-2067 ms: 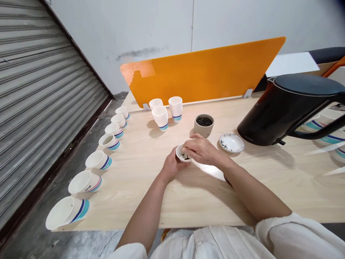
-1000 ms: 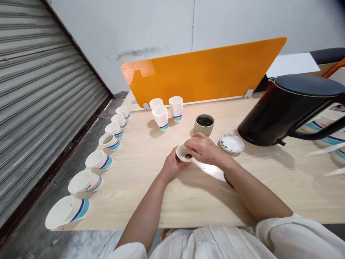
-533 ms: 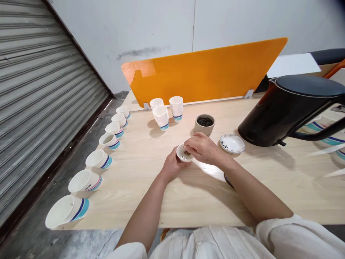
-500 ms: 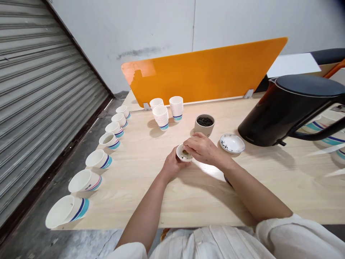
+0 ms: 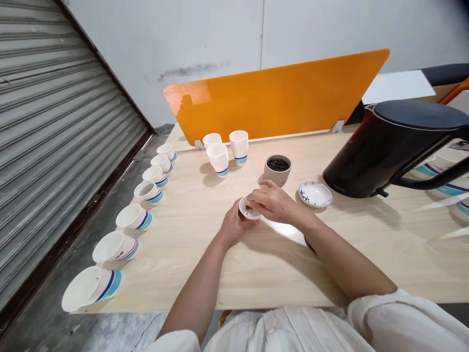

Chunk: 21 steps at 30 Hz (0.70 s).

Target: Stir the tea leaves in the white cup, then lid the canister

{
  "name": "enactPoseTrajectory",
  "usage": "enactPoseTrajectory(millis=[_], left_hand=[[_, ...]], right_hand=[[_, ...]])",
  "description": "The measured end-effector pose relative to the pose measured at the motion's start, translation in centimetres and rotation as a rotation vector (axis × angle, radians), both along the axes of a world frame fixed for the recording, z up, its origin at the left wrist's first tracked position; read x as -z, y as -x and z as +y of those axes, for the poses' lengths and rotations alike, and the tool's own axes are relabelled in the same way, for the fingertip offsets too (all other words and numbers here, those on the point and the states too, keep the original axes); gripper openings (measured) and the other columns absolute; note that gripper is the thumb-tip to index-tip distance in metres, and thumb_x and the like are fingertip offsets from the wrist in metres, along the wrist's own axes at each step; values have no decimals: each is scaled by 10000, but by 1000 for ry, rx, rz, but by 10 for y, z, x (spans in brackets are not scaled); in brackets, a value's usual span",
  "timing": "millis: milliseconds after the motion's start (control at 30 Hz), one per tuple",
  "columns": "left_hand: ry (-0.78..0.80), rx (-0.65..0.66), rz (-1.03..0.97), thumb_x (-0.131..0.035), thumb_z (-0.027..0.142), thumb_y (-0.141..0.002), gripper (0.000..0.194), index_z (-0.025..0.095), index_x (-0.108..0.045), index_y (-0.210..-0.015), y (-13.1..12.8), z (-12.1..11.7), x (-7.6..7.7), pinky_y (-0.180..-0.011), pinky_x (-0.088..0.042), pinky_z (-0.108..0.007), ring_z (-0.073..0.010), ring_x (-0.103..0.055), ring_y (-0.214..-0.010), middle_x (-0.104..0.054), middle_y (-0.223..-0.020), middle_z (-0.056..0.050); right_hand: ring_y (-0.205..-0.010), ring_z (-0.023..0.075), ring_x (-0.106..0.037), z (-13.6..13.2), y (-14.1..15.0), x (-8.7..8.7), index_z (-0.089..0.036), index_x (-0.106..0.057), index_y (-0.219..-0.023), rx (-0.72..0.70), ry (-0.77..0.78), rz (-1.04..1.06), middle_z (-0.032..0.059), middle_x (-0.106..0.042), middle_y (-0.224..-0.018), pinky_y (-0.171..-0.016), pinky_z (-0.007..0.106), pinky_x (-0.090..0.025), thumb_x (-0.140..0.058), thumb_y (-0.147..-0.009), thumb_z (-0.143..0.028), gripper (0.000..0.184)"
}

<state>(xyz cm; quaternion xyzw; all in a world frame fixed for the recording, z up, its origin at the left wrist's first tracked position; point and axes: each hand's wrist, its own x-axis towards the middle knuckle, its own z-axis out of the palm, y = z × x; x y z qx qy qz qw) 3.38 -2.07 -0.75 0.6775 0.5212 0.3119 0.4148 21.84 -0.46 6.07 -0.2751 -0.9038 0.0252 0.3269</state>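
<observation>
My left hand point(image 5: 231, 226) grips a small white cup point(image 5: 245, 208) from below and the side, just above the wooden table point(image 5: 256, 264). My right hand point(image 5: 274, 203) reaches over the cup with its fingertips pinched inside it, touching dark tea leaves at the bottom. Just behind my hands stands a beige jar point(image 5: 277, 169) full of dark tea leaves. A white saucer point(image 5: 315, 193) with a few leaf specks lies to the right of my right hand.
A black kettle point(image 5: 395, 146) stands at the right. Several paper cups point(image 5: 134, 217) line the table's left edge, and stacks of paper cups point(image 5: 218, 159) stand before an orange divider point(image 5: 278, 98). More cups point(image 5: 445, 183) sit behind the kettle.
Both hands stay at the small cup. My right fingertips have shifted slightly inside it, moving the leaves; nothing else on the table has moved.
</observation>
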Motion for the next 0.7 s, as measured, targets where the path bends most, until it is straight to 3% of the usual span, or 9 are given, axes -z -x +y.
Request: enactPoseTrajectory(millis=[100, 267, 500, 700], left_hand=[[2, -9, -1, -807, 345, -657, 700, 197, -519, -1277, 0, 0, -1, -881, -475, -312, -217, -599, -1018, -648, -1143, -41], [7, 16, -5, -807, 324, -653, 752, 200, -488, -1323, 0, 1, -1, -905, -466, -298, -210, -586, -1069, -630, -1195, -36], [-2, -6, -8, -808, 327, -654, 692, 194, -525, -1271, 0, -1, 0, -892, -464, -303, -206, -592, -1019, -646, -1138, -27], [-2, 5, 12, -822, 328, -642, 760, 208, -490, -1315, 0, -1, 0, -888, -458, -300, -210, -581, -1052, -633, -1176, -26]], right_hand=[[-601, 120, -544, 0, -1, -2, -168, -579, -826, 48, -19, -40, 14, -686, -729, -980, 399, -372, -384, -1004, -218, 269], [-572, 104, -542, -1, 0, -2, -181, -580, -819, -55, 68, 12, -17, -693, -728, -976, 371, -386, -405, -1000, -211, 253], [-620, 125, -571, 2, 0, 2, -158, -583, -833, 40, -57, -24, 16, -687, -738, -934, 385, -392, -407, -989, -190, 237], [-565, 108, -526, -2, -1, -6, -178, -564, -762, -1, 22, 11, -16, -678, -690, -940, 357, -398, -404, -995, -211, 284]])
